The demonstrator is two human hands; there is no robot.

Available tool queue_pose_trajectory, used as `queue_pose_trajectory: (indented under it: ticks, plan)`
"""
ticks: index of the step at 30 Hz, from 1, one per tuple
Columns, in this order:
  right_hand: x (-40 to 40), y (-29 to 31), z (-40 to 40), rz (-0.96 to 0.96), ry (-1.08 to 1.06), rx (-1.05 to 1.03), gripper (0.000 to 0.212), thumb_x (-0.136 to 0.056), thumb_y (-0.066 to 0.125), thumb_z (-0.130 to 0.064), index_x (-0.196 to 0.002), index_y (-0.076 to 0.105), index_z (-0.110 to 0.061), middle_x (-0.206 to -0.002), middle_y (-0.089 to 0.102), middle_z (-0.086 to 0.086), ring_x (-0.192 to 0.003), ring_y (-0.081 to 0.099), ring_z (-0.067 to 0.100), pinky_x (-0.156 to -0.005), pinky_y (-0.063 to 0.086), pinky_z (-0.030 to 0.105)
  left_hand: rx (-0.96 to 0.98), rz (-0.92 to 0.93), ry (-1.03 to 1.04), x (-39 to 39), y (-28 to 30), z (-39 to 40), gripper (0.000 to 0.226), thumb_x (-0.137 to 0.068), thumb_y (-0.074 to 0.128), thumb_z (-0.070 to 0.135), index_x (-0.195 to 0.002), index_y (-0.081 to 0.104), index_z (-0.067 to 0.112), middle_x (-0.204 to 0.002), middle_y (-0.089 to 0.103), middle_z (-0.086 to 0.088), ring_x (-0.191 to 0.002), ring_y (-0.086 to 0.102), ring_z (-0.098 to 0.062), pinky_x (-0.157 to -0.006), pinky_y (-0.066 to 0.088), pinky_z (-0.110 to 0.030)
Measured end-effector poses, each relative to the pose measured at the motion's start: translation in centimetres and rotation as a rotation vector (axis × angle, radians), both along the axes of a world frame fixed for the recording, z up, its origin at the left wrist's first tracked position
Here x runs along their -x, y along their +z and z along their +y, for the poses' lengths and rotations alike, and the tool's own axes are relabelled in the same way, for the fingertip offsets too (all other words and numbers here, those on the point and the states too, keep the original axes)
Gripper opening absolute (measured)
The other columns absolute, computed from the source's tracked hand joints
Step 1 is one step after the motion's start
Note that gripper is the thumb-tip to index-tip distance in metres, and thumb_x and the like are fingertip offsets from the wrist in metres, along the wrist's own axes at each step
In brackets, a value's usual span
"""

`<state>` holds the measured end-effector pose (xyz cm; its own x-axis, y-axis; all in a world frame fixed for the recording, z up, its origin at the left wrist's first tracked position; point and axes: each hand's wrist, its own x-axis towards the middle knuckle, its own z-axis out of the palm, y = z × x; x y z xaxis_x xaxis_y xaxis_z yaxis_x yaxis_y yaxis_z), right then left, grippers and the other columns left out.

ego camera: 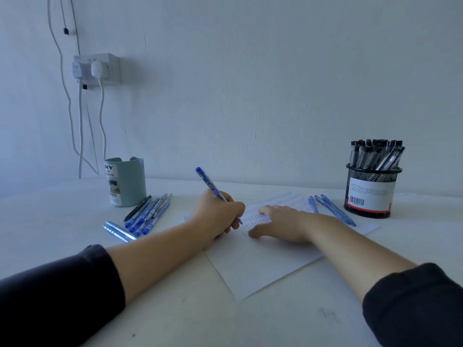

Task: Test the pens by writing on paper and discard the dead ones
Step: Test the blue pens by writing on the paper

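A single wide-angle view is taken from the person's head, directed forward and slightly downward. The surface (pixel 175 309) is seen at close range, with both forearms entering from the lower corners. The wall (pixel 250 83) behind fills the upper half. No second view is provided.

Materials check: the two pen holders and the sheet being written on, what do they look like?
Black holder: looks like metal wire mesh, see-through weave above its paper label. Teal cup: probably plastic, smooth matte solid wall. Sheet: thin white paper, matte, lying flat, rows of ink marks.
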<state>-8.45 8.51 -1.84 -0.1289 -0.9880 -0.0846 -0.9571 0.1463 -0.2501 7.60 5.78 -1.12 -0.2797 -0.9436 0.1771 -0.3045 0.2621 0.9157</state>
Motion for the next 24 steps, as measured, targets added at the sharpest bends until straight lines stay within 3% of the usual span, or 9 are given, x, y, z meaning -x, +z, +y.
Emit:
queue_pose_trajectory:
  ticks: [3, 8, 15, 24]
  plan:
    - [-0.03, 0.00, 0.03, -0.003, 0.000, -0.006, 0.105, -0.056, 0.042, -0.079, -0.148, 0.023, -0.032, -0.154, 0.027, -0.001, -0.140, 0.024, 0.024, -0.111, 0.026, 0.047, 0.054, -0.072, 0.024, 0.13, -0.10, 0.01, 0.020, -0.070, 0.055, 0.004, -0.052, 0.052, 0.009, -0.044, 0.055, -0.006, -0.033, 0.033, -0.011, -0.040, 0.026, -0.014]
    - [0.38, -0.29, -0.27, 0.002, 0.014, 0.010, 0.088, -0.075, 0.048, -0.073, -0.149, 0.022, -0.032, -0.155, 0.025, 0.000, -0.141, 0.021, 0.025, -0.112, 0.025, 0.048, 0.085, -0.103, 0.026, 0.24, -0.38, 0.02, 0.019, -0.070, 0.057, 0.005, -0.052, 0.054, 0.009, -0.040, 0.053, -0.004, -0.037, 0.041, -0.013, -0.046, 0.033, -0.016]
    - [0.42, -0.29, -0.31, -0.010, 0.023, 0.007, 0.085, -0.078, 0.049, -0.071, -0.148, 0.023, -0.031, -0.155, 0.025, 0.000, -0.141, 0.022, 0.024, -0.111, 0.025, 0.047, 0.112, -0.121, 0.024, 0.29, -0.62, -0.19, 0.021, -0.070, 0.058, 0.006, -0.050, 0.053, 0.010, -0.039, 0.052, -0.002, -0.046, 0.046, -0.017, -0.053, 0.039, -0.022]
    - [0.46, -0.34, -0.41, -0.017, 0.018, 0.001, 0.094, -0.070, 0.048, -0.075, -0.149, 0.023, -0.032, -0.156, 0.024, -0.001, -0.142, 0.021, 0.023, -0.112, 0.025, 0.047, 0.135, -0.125, 0.029, 0.31, -0.57, -0.10, 0.023, -0.070, 0.057, 0.005, -0.049, 0.051, 0.010, -0.039, 0.051, -0.002, -0.040, 0.043, -0.014, -0.047, 0.035, -0.018]
